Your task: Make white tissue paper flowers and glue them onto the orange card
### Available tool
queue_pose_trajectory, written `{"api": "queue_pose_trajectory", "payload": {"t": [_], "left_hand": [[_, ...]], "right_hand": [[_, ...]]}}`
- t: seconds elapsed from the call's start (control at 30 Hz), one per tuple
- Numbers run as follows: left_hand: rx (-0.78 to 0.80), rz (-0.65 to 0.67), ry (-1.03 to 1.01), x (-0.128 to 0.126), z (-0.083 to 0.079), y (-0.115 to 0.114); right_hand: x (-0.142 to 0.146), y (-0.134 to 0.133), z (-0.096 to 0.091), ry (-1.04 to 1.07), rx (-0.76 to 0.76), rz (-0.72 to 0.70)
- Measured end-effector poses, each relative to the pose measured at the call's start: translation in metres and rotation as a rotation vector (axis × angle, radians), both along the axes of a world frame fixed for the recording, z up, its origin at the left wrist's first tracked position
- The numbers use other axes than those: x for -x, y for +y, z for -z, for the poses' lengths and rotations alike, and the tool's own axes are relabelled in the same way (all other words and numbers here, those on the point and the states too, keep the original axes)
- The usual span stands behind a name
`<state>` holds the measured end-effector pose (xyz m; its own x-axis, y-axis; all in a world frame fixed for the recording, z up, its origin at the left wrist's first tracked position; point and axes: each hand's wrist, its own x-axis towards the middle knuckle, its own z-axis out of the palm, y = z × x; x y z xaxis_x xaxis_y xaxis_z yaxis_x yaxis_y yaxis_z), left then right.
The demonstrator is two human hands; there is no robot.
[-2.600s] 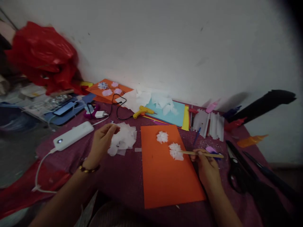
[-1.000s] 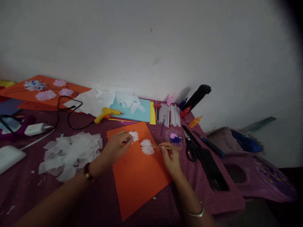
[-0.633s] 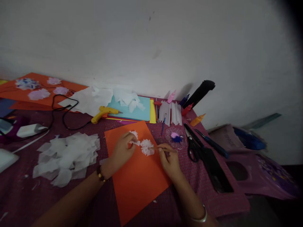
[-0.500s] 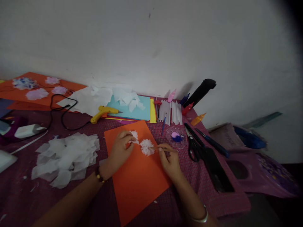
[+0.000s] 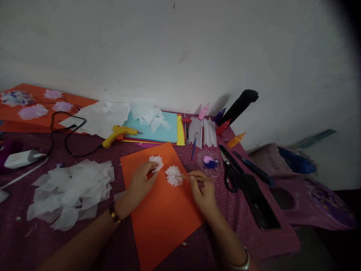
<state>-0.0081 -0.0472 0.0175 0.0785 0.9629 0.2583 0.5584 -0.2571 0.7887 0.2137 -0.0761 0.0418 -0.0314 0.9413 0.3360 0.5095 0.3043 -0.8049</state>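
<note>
An orange paper sheet (image 5: 163, 214) lies on the maroon cloth in front of me. Two white tissue tufts sit near its far edge, one (image 5: 156, 161) to the left and one (image 5: 173, 175) to the right. My left hand (image 5: 141, 180) rests on the sheet with its fingers pinched on a small white tissue piece (image 5: 155, 169) beside the left tuft. My right hand (image 5: 202, 190) grips a thin wooden stick (image 5: 197, 177) whose tip touches the right tuft.
A heap of white tissue squares (image 5: 69, 190) lies to the left. Behind are a yellow glue gun (image 5: 118, 133), coloured paper sheets (image 5: 158, 128), white strips (image 5: 201, 131) and small bottles. Black scissors (image 5: 229, 171), a purple dish (image 5: 208, 162) and a purple bag (image 5: 307, 203) are on the right.
The view has swung right since the earliest frame. My left hand came from the tissue heap to the sheet with a piece. In the last half second, both hands barely shift.
</note>
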Motion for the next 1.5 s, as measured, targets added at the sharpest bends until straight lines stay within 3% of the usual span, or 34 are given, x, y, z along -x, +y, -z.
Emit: {"api": "queue_pose_trajectory", "payload": {"t": [0.33,0.67,1.03,1.5], "left_hand": [[0.043,0.010,0.047,0.004,0.000,-0.001],[0.019,0.032,0.014,0.005,0.000,-0.002],[0.076,0.033,0.024,0.004,-0.005,-0.002],[0.063,0.062,0.027,0.002,-0.009,-0.002]], "right_hand": [[-0.005,-0.001,0.004,0.139,0.043,0.023],[-0.004,0.002,0.003,0.087,0.113,-0.063],[-0.013,-0.003,0.003,0.119,0.120,0.050],[-0.011,-0.001,0.003,0.089,0.164,-0.113]]}}
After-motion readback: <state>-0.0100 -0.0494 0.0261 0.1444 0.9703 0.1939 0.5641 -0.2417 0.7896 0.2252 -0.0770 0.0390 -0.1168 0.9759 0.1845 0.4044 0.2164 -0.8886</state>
